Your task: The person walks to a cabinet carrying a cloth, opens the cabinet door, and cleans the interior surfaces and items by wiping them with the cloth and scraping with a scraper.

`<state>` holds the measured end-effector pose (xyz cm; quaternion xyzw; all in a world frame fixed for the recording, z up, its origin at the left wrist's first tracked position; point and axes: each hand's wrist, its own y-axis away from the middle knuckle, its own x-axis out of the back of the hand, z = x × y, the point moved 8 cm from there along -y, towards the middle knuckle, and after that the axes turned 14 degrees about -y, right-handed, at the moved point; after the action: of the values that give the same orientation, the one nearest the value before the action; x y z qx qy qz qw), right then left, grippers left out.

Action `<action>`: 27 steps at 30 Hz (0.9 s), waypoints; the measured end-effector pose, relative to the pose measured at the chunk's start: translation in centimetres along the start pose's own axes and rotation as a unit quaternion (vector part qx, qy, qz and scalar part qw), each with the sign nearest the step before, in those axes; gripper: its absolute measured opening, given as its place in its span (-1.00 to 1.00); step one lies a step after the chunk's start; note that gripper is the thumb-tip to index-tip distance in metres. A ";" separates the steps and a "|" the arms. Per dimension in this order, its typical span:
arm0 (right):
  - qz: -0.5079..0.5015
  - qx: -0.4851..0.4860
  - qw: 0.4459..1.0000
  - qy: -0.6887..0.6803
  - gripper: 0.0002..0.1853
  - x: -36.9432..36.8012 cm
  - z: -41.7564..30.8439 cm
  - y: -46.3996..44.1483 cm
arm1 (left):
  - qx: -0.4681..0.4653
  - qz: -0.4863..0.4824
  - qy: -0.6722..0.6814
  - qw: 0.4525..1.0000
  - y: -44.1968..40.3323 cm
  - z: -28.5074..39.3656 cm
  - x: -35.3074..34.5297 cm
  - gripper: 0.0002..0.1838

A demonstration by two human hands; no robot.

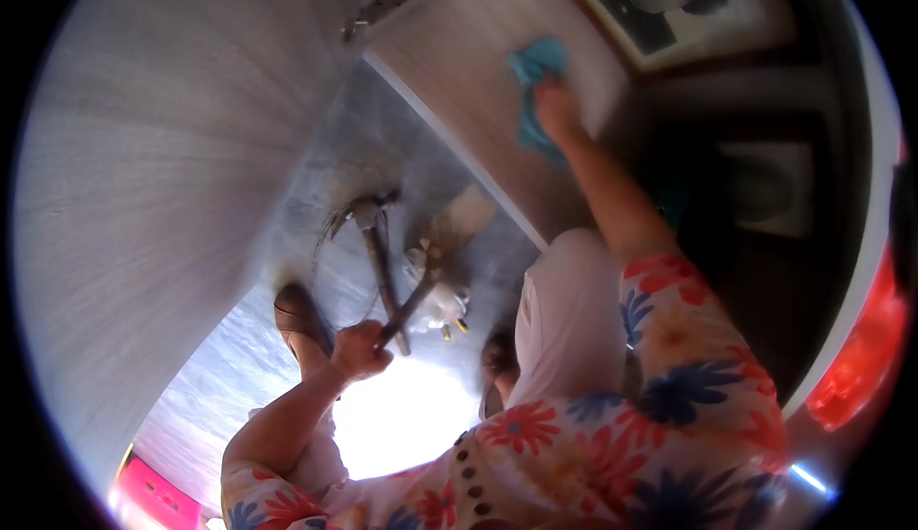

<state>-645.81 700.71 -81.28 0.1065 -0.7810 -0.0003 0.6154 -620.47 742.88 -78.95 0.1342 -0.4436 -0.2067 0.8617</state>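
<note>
My right hand [557, 107] presses a teal cloth [538, 56] against a pale wooden shelf [459, 61]. Low on the left, my left hand [361, 350] is closed around the dark handle of a long-handled tool [418, 298]. The tool's far end looks broad and pale, too blurred to tell its kind. Just left of it, a hammer-like tool [375, 243] with a wooden handle is on the grey floor [335, 162]. Beside the tools is a crumpled white bundle [440, 305] with yellow bits.
A large pale door or panel [163, 147] fills the left, and metal hardware [382, 6] sits near the shelf corner. Framed pictures [660, 42] stand right of the shelf. My sandalled feet flank the tools. A pink box [158, 492] is at lower left, a red object [861, 348] at right.
</note>
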 end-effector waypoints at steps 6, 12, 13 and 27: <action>-0.002 0.010 1.000 0.011 -0.66 -0.5 -0.2 0.0 | 0.040 -0.118 -0.029 0.992 0.7 -1.6 -2.5 -0.82; -0.023 0.015 0.999 0.030 -0.58 -2.2 1.5 -0.8 | 0.022 -0.282 -0.146 0.948 -0.7 -2.3 -5.5 -0.71; -0.029 0.008 0.999 0.029 -0.57 -2.0 1.2 -0.5 | 0.009 -0.314 -0.169 0.934 -1.0 -1.8 -5.5 -0.71; -0.067 -0.062 0.991 0.099 -0.60 1.3 -0.9 -2.0 | 0.054 0.207 -0.332 0.919 -27.4 2.9 14.9 -0.22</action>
<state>-644.95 698.68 -80.07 0.1198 -0.7059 -0.0792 0.6936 -621.53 711.59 -78.08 0.0090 -0.7325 -0.0322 0.6800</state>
